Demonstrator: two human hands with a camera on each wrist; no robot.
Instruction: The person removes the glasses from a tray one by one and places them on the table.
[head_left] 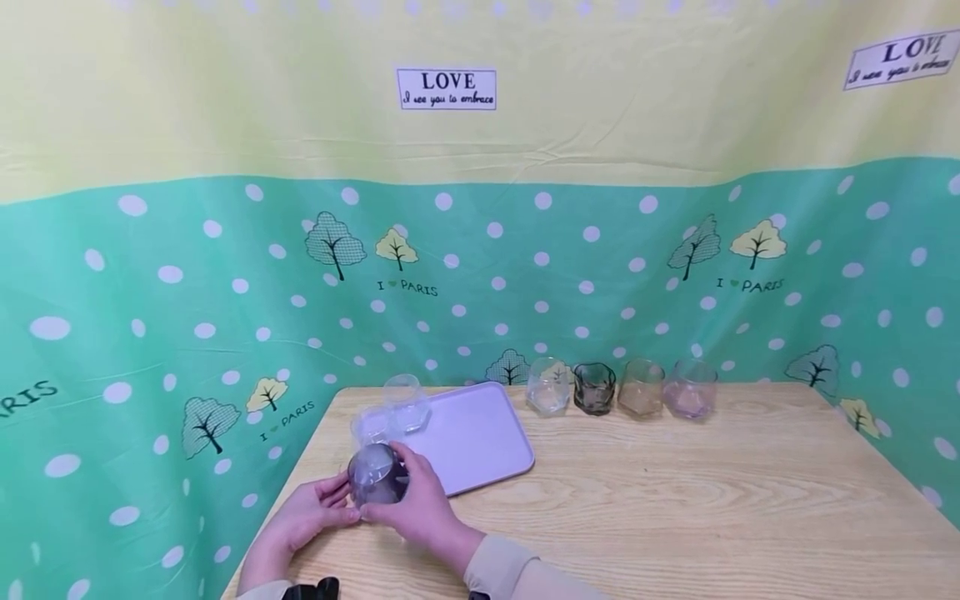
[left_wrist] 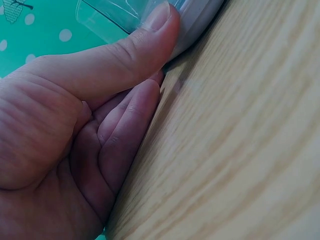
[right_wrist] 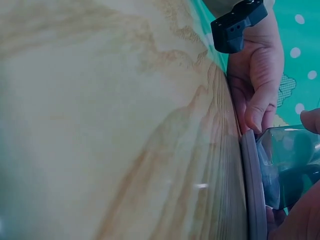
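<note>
My right hand (head_left: pixel 429 504) grips the dark glass (head_left: pixel 373 475), right at the near-left corner of the tray (head_left: pixel 480 442), two clear glasses (head_left: pixel 408 414) just beyond; my left hand (head_left: pixel 303 517) has its thumb at that corner, fingers gripping or not, I can't tell

Dark glass (right_wrist: pixel 282 150) cut off by right-wrist view's edge; near-left corner of tray (head_left: pixel 483 433) seemingly behind hands (head_left: pixel 427 508).
</note>
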